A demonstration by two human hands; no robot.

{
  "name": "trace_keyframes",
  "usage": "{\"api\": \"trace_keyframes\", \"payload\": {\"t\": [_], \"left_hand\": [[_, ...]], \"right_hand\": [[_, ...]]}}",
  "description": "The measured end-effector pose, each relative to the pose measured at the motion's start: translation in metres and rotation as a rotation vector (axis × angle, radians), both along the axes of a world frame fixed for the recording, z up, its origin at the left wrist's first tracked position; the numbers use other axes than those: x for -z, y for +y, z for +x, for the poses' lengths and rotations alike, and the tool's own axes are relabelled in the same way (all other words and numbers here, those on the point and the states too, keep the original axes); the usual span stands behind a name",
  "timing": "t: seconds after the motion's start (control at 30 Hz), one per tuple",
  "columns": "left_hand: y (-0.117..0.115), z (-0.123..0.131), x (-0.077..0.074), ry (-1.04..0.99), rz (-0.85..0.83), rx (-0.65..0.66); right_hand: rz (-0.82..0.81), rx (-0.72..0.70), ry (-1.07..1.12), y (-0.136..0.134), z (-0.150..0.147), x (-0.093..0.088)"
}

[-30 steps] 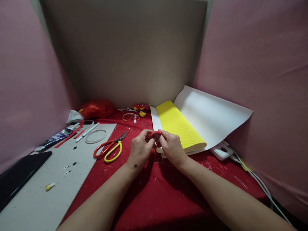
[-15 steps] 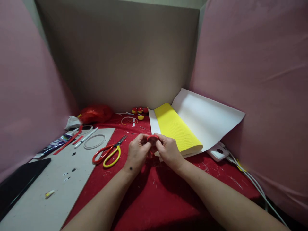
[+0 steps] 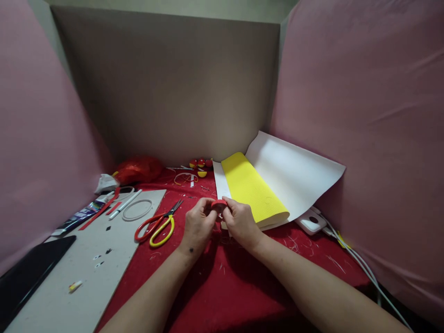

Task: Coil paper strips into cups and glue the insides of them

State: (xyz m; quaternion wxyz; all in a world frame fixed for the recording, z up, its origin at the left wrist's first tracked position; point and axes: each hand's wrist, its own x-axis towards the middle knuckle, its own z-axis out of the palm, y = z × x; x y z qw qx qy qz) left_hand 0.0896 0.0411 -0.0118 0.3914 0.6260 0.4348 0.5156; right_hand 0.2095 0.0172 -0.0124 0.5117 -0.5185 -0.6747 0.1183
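Note:
Both of my hands meet over the red tablecloth (image 3: 225, 286) and pinch a small red ridged ring (image 3: 219, 203) between their fingertips. My left hand (image 3: 198, 225) grips its left side and my right hand (image 3: 239, 222) its right side, fingers curled. The ring is held just above the cloth, right in front of a yellow corrugated sheet (image 3: 251, 187). Red-and-yellow scissors (image 3: 156, 223) lie a little to the left of my left hand.
A white sheet (image 3: 294, 171) lies under the yellow one at the right. A grey board (image 3: 83, 273) at the left carries a white ring (image 3: 138, 209), a pen and scraps. A red bag (image 3: 138, 168), small red-yellow balls (image 3: 200, 163), a white charger (image 3: 310, 221) and cables lie around.
My hands have turned the red ring from facing me to edge-on and flatter. The camera has tilted a little, so the table shifts slightly in view.

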Motion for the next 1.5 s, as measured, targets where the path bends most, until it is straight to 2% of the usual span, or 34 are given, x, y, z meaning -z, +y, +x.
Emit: {"api": "trace_keyframes", "payload": {"t": [0.17,0.3,0.5,0.6,0.87,0.97,1.33,1.5], "left_hand": [[0.001,-0.001,-0.001,-0.01,-0.066,0.042],[0.002,-0.004,0.001,0.003,-0.025,-0.008],[0.003,-0.004,0.0,-0.019,-0.03,0.007],[0.003,-0.006,-0.001,-0.012,0.018,-0.035],[0.011,-0.011,-0.003,-0.052,0.001,-0.007],[0.013,-0.013,-0.002,-0.033,0.028,-0.051],[0.014,-0.013,0.005,0.072,0.092,-0.144],[0.011,-0.013,0.004,0.116,0.102,-0.127]], "right_hand": [[-0.028,-0.043,0.013,-0.001,-0.001,-0.001],[0.006,0.023,-0.048,-0.001,-0.003,0.0],[-0.012,-0.008,-0.037,0.002,-0.005,0.002],[0.01,0.014,-0.097,0.005,-0.007,0.002],[0.044,-0.015,-0.196,0.015,-0.012,-0.009],[0.043,-0.006,-0.236,0.022,-0.013,-0.011],[0.032,0.0,-0.163,0.025,-0.015,0.003],[0.022,0.002,-0.141,0.024,-0.012,0.002]]}}
